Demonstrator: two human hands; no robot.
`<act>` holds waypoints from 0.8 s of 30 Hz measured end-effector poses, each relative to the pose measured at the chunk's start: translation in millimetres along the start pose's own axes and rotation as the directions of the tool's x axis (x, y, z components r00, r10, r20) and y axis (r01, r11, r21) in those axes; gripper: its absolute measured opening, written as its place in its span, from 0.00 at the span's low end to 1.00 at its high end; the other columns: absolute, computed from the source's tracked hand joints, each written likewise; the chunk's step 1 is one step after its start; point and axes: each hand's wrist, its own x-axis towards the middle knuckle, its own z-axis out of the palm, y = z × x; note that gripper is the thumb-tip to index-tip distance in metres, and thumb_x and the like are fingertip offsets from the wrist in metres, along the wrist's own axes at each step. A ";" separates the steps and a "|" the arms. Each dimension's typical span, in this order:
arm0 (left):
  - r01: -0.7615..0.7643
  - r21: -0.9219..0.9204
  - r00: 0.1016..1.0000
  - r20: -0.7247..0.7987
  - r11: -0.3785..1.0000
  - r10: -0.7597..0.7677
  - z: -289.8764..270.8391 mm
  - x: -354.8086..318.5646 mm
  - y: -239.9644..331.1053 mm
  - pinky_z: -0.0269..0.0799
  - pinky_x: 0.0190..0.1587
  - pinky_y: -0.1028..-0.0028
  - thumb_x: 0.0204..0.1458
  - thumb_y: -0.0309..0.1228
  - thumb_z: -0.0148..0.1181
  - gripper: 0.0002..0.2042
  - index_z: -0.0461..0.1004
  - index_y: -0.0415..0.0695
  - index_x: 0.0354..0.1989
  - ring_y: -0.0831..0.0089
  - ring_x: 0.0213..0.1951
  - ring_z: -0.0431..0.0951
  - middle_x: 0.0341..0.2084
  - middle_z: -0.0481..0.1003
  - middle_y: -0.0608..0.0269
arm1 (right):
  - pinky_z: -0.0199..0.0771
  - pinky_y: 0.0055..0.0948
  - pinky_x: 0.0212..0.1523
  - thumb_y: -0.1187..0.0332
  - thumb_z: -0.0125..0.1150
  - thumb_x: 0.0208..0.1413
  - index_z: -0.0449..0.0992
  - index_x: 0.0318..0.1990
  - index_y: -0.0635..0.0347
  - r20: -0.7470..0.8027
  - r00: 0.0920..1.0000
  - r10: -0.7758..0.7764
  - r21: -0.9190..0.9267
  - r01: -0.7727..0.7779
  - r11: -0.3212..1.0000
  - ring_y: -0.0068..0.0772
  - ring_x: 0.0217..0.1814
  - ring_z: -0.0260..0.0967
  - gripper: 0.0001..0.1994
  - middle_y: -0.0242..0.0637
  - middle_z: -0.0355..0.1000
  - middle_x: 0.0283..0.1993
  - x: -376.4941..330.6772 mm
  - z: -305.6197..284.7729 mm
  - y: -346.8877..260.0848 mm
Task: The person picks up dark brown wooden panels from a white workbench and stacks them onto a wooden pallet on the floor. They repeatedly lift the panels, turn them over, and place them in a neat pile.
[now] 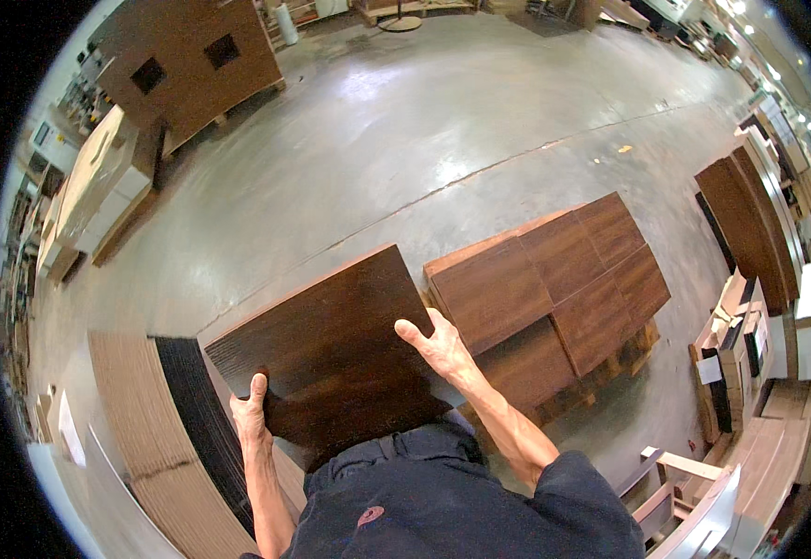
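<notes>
Both hands are holding one dark brown wood-grain panel (331, 345), which is lying tilted across the view just in front of the person's waist. Taking that panel as the dial, with twelve straight ahead, the left hand (252, 415) is gripping its edge at eight o'clock, and the right hand (441, 345) is gripping the opposite edge at three. Each thumb is resting over the upper face; the other fingers are mostly hiding beneath, though both hands are clearly closing on the panel.

Between two and three o'clock, a stack of dark brown panels (601, 321) is sitting on a wooden pallet (596, 379) — its top is forming a grid, with the near-left spot lying lower than its neighbours. The held panel is showing just beside this stack; whether they are touching, I cannot tell.

At eight o'clock a tan ribbed stack (140, 433) is standing next to a black ribbed stack (198, 410). Farther off, a large brown board (186, 102) with two square dark openings is standing at eleven, and a pale boxy load (107, 191) is resting at ten — both on the grey concrete floor (331, 177).
</notes>
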 end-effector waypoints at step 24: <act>-0.037 0.349 0.732 0.647 0.936 -0.212 301.1 534.4 179.5 0.70 0.55 0.61 0.45 0.49 0.74 0.38 0.68 0.35 0.58 0.61 0.51 0.74 0.51 0.74 0.53 | 0.70 0.41 0.55 0.28 0.52 0.53 0.72 0.56 0.69 -0.580 0.769 0.267 0.245 -0.148 0.958 0.44 0.54 0.72 0.45 0.55 0.76 0.48 363.5 57.5 -128.2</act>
